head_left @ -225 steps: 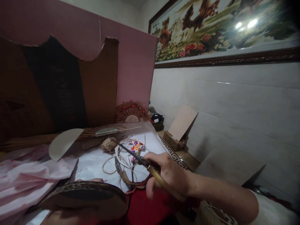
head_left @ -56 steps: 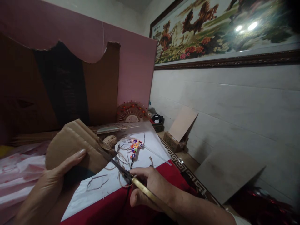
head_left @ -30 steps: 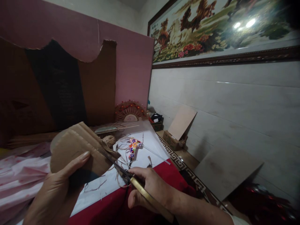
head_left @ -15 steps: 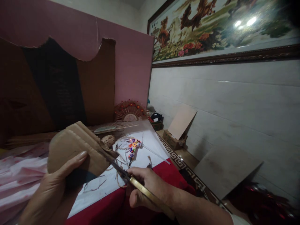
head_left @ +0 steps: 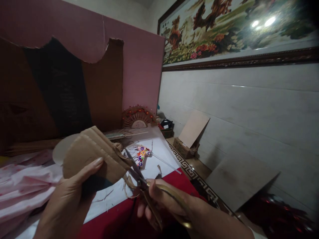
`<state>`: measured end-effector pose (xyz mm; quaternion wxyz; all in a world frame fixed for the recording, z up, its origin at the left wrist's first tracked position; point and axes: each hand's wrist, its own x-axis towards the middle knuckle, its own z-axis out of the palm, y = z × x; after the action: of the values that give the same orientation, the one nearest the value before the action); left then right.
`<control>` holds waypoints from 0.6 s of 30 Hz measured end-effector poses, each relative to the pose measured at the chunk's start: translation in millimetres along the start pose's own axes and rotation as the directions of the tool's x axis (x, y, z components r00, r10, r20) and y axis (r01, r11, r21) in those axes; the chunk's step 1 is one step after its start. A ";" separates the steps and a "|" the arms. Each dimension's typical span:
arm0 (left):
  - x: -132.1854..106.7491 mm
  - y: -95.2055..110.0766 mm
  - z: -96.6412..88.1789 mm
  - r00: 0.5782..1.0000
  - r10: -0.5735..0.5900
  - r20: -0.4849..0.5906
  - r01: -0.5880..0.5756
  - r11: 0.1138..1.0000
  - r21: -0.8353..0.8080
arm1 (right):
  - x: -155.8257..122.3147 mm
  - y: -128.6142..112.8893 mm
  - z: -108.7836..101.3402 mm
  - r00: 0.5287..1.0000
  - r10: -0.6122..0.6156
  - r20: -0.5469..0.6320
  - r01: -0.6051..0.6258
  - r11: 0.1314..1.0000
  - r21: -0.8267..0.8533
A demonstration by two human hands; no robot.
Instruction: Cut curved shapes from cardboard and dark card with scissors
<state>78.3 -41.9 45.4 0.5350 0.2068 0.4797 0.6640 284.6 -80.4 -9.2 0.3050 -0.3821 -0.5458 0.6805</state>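
Note:
A piece of brown cardboard with a rounded left end is gripped in my left hand, thumb pressed on its face. My right hand is wrapped round the gold handles of a pair of scissors. Their blades stand apart at the right edge of the cardboard. Beyond them, a flower-patterned glue gun lies on a white sheet, with a clear stick at its back. Thin brown strips and scraps lie below the blades.
A large cut cardboard panel stands behind, before a pink board. A fan-shaped craft rests at the back. Pink-white cloth lies at left, red cloth in front. Boards lean beyond the table's right edge.
The scissors have opened; their blades were closed together along the cardboard edge before. My left hand and the cardboard have shifted right, uncovering a pale round shape behind.

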 end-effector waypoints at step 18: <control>1.1 -8.4 -4.3 0.998 0.052 0.020 -0.053 0.997 0.052 | 4.3 5.3 -0.5 0.951 -0.292 -0.102 0.218 0.866 -0.450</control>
<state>78.9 -43.0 36.0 0.5161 0.2396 0.4861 0.6633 282.8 -77.7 -15.3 0.3444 -0.4202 -0.7017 0.4609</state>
